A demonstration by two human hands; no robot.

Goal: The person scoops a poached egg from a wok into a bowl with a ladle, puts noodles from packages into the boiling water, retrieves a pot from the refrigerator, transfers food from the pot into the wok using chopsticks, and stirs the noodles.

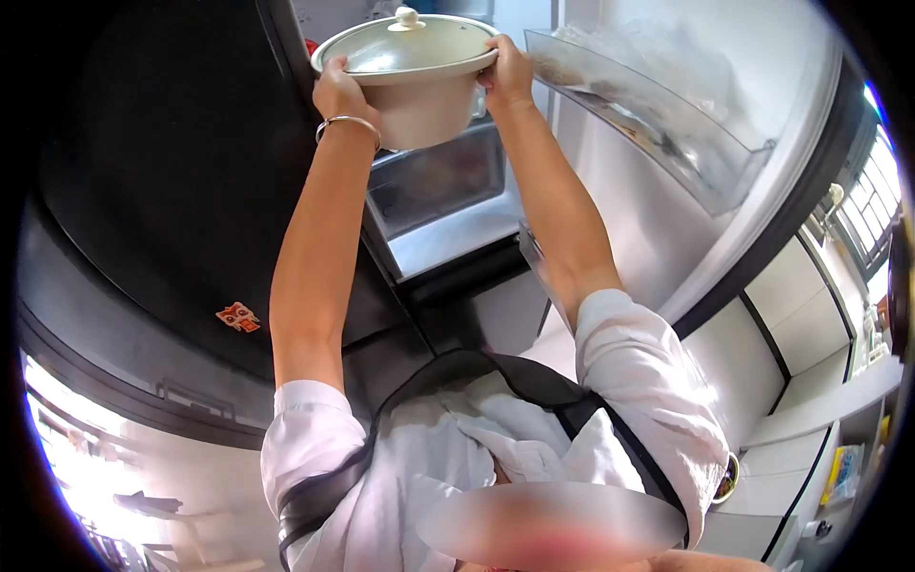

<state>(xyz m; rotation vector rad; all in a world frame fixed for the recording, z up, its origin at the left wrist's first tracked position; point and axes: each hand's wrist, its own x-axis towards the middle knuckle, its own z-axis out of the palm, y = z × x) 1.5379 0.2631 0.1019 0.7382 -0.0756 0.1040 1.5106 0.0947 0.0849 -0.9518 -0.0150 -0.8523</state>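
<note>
A cream-coloured pot [419, 107] with a glass lid [429, 43] and a pale knob is held up in front of the open fridge. My left hand [345, 93], with a bracelet on its wrist, grips the pot's left side at the rim. On the opposite side, my right hand [507, 71] is closed round the rim. Both arms are stretched out and the pot looks about level. What is inside the pot cannot be made out through the shiny lid.
The open fridge door [629, 200] on the right carries a clear door shelf [658, 124] with bagged items. A transparent drawer [438, 181] sits low in the fridge. At left stands a closed dark door [162, 191] with a small sticker [238, 317]. White cabinets [796, 305] line the far right.
</note>
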